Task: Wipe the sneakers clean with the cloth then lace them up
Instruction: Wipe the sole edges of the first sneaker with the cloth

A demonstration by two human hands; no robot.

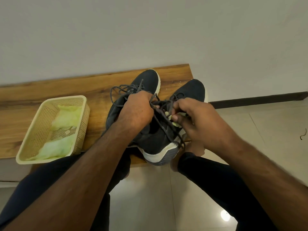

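Sneakers (148, 80) showing matt dark knit cloth, pale rubbery soles. Worktop (50, 90) showing smooth grained wood. Basket (50, 130) looking perforated cream plastic, holding soft green cloths (66, 115). Floor (150, 197) gleaming, glossy tile.

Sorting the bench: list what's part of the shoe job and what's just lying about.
Job: left sneaker, right sneaker, laces, cloth in the right hand, left hand.
Lying about: basket holding green cloths, cord on the floor.
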